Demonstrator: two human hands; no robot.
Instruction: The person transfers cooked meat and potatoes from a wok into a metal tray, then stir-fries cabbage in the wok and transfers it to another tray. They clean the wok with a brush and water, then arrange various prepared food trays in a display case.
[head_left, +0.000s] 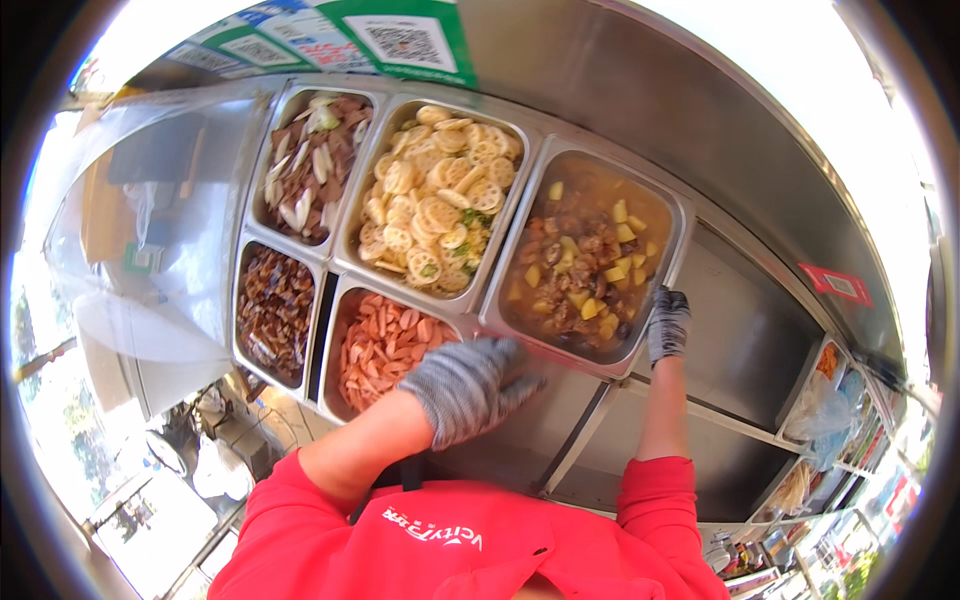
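Observation:
A steel pan of stew with potato chunks (589, 259) sits in the counter's top row. My right hand (668, 322), in a grey knit glove, grips this pan's right rim. My left hand (476, 386), gloved alike and somewhat blurred, is near the pan's lower left corner, its fingers apart; whether it touches the rim I cannot tell. It partly covers a pan of sliced sausage (386, 337). Left of the stew stands a pan of lotus root slices (442, 195). Beyond it is a pan of sliced meat with pale slices (319, 165), above a pan of dark chopped food (274, 307).
Bare steel wells (739, 322) with divider bars lie right of the stew. A steel back panel (637, 82) with printed code cards rises behind the pans. Clear plastic sheeting (165, 240) hangs at the left. Containers with plastic bags (829, 405) stand at the far right.

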